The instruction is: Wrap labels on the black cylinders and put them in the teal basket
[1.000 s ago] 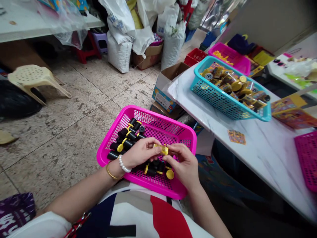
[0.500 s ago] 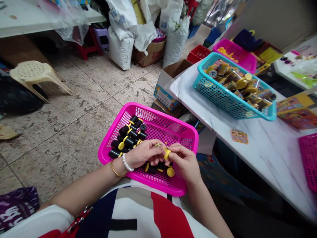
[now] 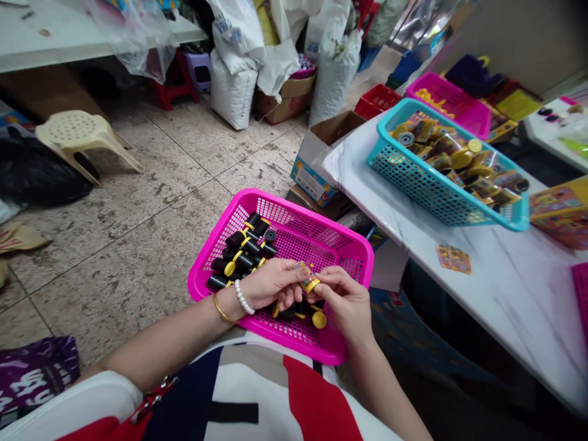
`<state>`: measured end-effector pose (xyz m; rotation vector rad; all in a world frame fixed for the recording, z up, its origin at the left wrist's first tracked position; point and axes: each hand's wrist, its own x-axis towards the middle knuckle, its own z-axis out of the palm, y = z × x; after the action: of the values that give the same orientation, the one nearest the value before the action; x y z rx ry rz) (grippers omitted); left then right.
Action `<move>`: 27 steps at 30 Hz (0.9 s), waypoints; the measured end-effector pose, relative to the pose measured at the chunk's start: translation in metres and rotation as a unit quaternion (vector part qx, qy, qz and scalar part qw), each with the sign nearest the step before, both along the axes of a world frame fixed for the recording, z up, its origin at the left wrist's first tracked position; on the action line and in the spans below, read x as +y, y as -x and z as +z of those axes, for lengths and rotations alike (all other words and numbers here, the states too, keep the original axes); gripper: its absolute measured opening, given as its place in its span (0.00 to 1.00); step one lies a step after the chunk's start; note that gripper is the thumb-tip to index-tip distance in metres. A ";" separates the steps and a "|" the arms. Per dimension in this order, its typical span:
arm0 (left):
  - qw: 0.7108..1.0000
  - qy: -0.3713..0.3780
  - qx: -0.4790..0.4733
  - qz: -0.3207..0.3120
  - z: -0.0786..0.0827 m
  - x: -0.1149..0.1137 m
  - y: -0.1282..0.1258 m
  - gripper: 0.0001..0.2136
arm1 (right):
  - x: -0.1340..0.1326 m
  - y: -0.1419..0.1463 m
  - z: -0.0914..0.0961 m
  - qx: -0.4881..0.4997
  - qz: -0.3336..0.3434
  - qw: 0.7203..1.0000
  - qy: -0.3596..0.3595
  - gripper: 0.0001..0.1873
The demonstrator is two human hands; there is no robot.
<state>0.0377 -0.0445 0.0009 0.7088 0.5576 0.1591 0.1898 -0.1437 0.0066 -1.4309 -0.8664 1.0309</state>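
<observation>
Working above the big pink basket (image 3: 340, 350), the left hand (image 3: 276, 283) and right hand (image 3: 345, 299) both have a pinching grip on the little tube (image 3: 308, 279), so I'd hold it steady and press softly around its yellow rim (image 3: 312, 286).

Cream stool (image 3: 71, 130), white sacks (image 3: 234, 92), what seems a black bag (image 3: 41, 171)

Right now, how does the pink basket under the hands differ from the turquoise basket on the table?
Place: the pink basket is below the left hand and right hand; the turquoise basket stands on the marbled table.
Contents: the pink one holds black pieces with yellow parts; the turquoise one holds a heap of yellow-labelled pieces.
Shared: both have perforated sides.
</observation>
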 end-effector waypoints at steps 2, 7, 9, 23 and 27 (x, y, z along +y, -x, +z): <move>1.000 -0.002 0.022 0.002 -0.001 0.000 -0.001 0.20 | 0.000 0.001 0.001 -0.031 0.010 0.999 -0.016 0.06; 1.000 0.022 0.006 0.000 -0.003 -0.001 -0.002 0.19 | -0.001 0.001 0.006 -0.162 0.040 0.982 -0.083 0.12; 0.999 0.035 -0.008 -0.006 -0.004 -0.001 -0.002 0.18 | -0.002 0.000 0.006 -0.189 0.027 0.976 -0.103 0.09; 0.999 -0.015 0.034 0.030 -0.007 -0.002 -0.006 0.19 | -0.006 0.008 -0.001 -0.228 0.044 0.972 -0.023 0.24; 0.993 -0.074 0.065 0.061 -0.006 -0.013 -0.006 0.20 | -0.004 0.013 0.001 -0.323 0.048 0.944 -0.033 0.15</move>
<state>0.0433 -0.0578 -0.0054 0.8328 0.7193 0.2713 0.1769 -0.1482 0.0073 -1.7089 -1.4383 0.5826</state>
